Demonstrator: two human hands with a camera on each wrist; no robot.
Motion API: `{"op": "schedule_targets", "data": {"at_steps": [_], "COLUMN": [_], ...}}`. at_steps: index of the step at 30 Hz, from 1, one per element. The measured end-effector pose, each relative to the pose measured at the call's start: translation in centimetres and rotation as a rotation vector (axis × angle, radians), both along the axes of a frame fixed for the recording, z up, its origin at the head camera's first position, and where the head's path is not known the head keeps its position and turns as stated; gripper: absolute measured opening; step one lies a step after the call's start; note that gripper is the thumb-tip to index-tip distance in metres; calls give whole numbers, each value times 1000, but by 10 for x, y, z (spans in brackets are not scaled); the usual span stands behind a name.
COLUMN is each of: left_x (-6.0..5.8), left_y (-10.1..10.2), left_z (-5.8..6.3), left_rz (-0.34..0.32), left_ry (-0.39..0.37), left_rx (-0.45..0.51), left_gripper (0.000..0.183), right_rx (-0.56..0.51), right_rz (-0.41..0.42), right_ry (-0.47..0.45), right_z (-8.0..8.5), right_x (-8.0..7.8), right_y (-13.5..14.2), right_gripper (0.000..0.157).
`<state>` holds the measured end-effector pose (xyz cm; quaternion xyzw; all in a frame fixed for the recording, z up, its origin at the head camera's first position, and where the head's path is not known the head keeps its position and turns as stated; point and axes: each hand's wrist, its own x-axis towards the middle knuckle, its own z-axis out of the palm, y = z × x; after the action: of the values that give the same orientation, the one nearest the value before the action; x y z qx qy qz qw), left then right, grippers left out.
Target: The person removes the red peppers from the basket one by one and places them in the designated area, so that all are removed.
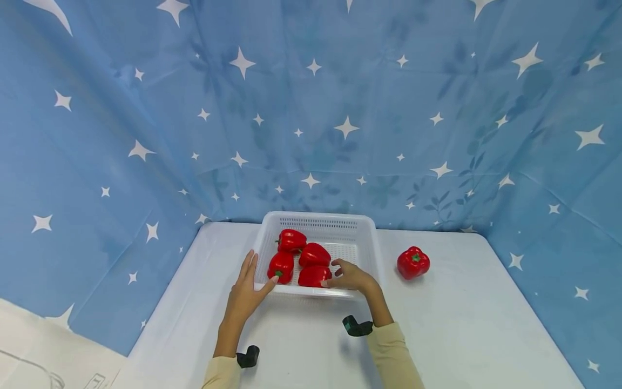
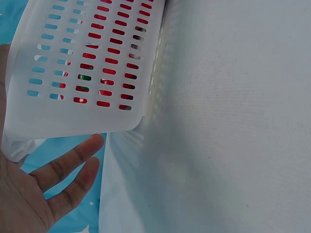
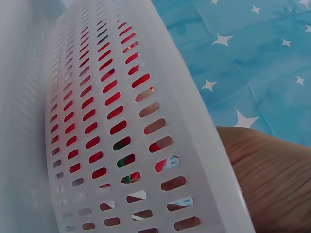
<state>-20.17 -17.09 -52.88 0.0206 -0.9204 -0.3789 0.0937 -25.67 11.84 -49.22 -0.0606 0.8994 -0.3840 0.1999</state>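
Note:
A white perforated basket [image 1: 367, 229] holds several red bell peppers, grouped toward its left and middle. My left hand [image 1: 244, 294] rests at its front left corner, thumb over the rim and fingers straight along the outer side; the left wrist view shows two fingers [image 2: 73, 160] spread beside the corner. My right hand [image 1: 353, 277] reaches over the front rim into the basket. Its thumb overlaps the right end of the front bell pepper [image 1: 313, 276], and its loosely bent fingers stand apart from the thumb. The basket wall [image 3: 87, 116] hides most of this hand in the right wrist view.
Another red bell pepper [image 1: 413, 263] sits on the white table [image 1: 457, 308], right of the basket. A blue curtain with white stars [image 1: 311, 135] hangs behind and along both sides. A cable [image 1: 29, 359] lies at the lower left, off the table.

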Motion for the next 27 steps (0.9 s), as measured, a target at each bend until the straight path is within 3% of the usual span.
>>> {"op": "schedule_targets", "data": {"at_steps": [27], "left_x": [0], "left_y": [-1], "left_z": [0], "left_rz": [-8], "left_ry": [-4], "left_rx": [-5], "left_gripper": [96], "right_rx": [-8], "right_rz": [49], "right_ry": [15], "right_z": [-2], "right_x": [-4], "right_y": [-10], "right_gripper": [68]}}
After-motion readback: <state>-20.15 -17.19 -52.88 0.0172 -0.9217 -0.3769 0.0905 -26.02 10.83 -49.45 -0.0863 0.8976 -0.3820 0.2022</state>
